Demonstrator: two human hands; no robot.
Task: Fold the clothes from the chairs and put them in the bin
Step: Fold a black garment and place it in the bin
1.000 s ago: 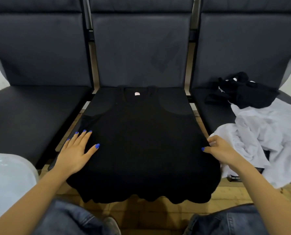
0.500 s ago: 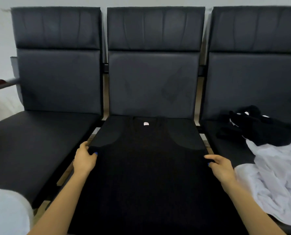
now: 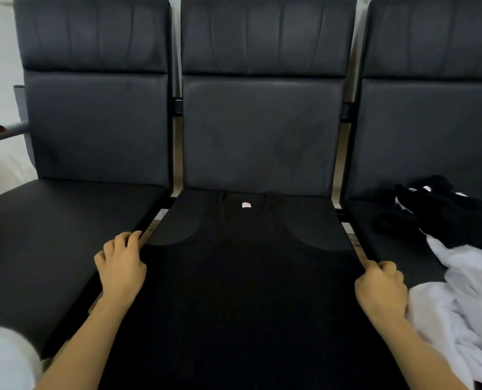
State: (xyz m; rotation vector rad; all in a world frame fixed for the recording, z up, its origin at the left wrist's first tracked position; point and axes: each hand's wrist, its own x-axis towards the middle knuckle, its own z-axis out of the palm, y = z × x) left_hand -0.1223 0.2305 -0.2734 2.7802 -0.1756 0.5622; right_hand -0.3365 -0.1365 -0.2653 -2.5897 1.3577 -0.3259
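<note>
While the black sleeveless cotton top (image 3: 248, 277) lay flat on the middle black padded chair (image 3: 262, 136) at frame centre, the left hand (image 3: 120, 270) and right hand (image 3: 381, 288) pinched its side edges with curled fingers; uneven pulls could skew the fold.

Views: one only, the wide-angle camera on my head; no second view shares the scene.
Facing: forward and down, toward 12 o'clock, square to the middle chair (image 3: 262, 130).
Nearness: close; my forearms enter from the bottom edge, left hand (image 3: 120, 267) at 9 o'clock, right hand (image 3: 380, 285) at 3 o'clock.
Edges: side chairs are cut by the frame; wide-angle bending shows there.
</note>
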